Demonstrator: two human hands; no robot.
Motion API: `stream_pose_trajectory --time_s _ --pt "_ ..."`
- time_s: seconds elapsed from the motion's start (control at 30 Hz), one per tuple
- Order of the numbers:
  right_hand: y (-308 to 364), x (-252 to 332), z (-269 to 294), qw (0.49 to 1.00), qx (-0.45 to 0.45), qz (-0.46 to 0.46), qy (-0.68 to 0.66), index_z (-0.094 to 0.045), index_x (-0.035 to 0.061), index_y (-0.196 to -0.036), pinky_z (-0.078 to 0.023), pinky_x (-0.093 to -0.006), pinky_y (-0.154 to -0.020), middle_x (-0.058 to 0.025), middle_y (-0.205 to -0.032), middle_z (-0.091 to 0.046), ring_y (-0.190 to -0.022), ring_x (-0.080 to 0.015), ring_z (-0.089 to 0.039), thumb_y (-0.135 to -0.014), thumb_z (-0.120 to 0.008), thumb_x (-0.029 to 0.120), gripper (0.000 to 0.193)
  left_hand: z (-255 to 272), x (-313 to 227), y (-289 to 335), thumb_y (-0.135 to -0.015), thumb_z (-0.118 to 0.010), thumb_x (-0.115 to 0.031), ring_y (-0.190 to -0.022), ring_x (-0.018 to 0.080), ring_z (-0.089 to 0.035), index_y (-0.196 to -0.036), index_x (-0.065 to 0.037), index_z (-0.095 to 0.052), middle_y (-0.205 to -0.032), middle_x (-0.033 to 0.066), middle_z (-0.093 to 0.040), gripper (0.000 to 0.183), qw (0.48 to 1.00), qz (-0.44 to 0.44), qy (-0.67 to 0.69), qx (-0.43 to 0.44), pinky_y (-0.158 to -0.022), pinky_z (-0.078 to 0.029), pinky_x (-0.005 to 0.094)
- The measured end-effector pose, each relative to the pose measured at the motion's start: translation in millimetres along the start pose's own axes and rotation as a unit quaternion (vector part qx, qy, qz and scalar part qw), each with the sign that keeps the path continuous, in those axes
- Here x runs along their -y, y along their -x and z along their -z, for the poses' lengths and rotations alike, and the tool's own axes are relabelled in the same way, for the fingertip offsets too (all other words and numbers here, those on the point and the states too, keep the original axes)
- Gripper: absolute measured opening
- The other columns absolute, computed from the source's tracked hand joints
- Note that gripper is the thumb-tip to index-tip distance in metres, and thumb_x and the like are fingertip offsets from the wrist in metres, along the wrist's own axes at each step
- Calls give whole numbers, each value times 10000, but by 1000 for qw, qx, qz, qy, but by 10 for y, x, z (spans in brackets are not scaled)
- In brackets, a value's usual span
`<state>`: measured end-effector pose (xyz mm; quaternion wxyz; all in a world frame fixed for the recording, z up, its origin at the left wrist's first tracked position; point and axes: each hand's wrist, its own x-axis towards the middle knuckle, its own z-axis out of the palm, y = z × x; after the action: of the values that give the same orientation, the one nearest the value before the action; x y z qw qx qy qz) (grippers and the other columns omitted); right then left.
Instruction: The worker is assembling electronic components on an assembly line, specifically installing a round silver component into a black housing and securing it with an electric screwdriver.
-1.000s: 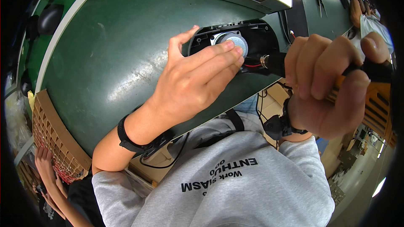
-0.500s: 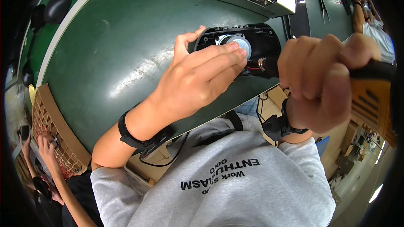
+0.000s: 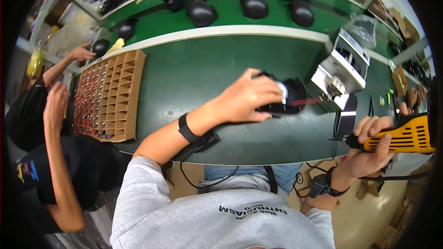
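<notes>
Black housing (image 3: 296,86) stood at the centre of the work, over the green bench top (image 3: 207,60), between the left hand (image 3: 247,97) and the white-and-silver boxed device (image 3: 342,71). The left hand was curled over its left part, fingers across the top and thumb along the near side. A pale round disc (image 3: 283,92) showed just beyond the fingertips, and a red streak, likely wire (image 3: 308,102), ran off to the right; blur made it hard to tell whether the housing lay flat or was tipped.

The right hand (image 3: 374,133) was wrapped around a yellow power driver (image 3: 408,134), its thin bit (image 3: 338,139) pointing left near the bench's front edge, well apart from the housing. A flat dark slab (image 3: 347,113) lay just beyond the bit.

By that posture, the step in hand seemed to be steadying or positioning the housing while the driver was held aside. Bringing the two together would have called for a firm left hold, fingers and red wire kept clear, and the bit carried leftward and away from the body.
</notes>
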<state>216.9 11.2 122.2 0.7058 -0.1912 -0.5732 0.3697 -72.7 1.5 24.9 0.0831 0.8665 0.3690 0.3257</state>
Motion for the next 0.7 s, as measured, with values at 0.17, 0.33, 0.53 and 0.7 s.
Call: stream_pose_trajectory --time_s 0.17,0.33,0.53,0.7 --pt "225 -641 -84 993 17 -101 -53 -404 -20 -1362 -485 -317 -572 -72 -848 -541 -585 -134 -505 -1040 -591 213 439 580 896 -238 -657 -904 -261 -1020 348 -679 -1119 -34 -731 -1108 138 -739 543 959 108 -150 -214 -931 -528 441" --pt "506 -1326 -201 989 34 -137 -49 -469 21 -1261 -489 -311 -605 -66 -866 -538 -634 -139 -522 -1006 -643 123 325 869 2017 -894 -660 -895 -433 -1044 306 -690 -1037 -106 -790 -1087 92 -753 509 866 347 -247 -262 -892 -484 501" --pt "534 -1343 -123 995 -8 -100 -18 -456 33 -1168 -477 -300 -609 -84 -823 -557 -644 -153 -528 -1013 -613 174 262 700 2797 -1360 -697 -889 -505 -1173 274 -625 -1119 -151 -780 -1145 58 -737 562 771 497 -365 -159 -980 -400 616" --pt "547 -1359 -166 992 0 -118 -44 -468 29 -1200 -491 -301 -627 -98 -869 -573 -662 -157 -545 -995 -646 162 303 663 3019 -1256 -768 -793 -625 -1338 338 -446 -1183 -115 -762 -1392 156 -566 658 769 505 -375 -115 -1063 -322 594"
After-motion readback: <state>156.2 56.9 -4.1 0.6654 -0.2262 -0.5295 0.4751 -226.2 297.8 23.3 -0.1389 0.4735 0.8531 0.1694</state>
